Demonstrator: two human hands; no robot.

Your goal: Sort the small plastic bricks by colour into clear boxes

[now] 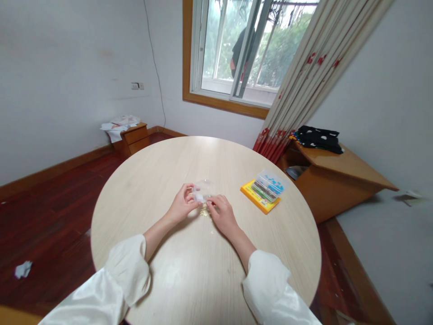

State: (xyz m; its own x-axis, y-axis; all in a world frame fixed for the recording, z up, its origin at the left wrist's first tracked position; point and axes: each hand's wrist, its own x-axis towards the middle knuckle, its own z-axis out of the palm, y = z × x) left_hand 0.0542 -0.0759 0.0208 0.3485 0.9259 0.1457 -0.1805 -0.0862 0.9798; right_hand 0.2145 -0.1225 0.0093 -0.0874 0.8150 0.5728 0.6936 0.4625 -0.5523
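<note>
Near the middle of the round table, a small clear plastic box with a see-through lid is between my hands. My left hand grips its left side, with fingers and thumb curled round the edge. At the near right corner of the box, my right hand has its fingers closed, fingertips against the plastic; whether a small piece is also pinched there is too fine to see. Just below the box lie several small cream-coloured pieces, loose on the tabletop and partly hidden by my fingers.
On the right of the table, a clear compartment case with blue, dark and green pieces rests on a yellow box. A tilted wooden cabinet stands beyond, beside the curtain. A small drawer unit is at the back left.
</note>
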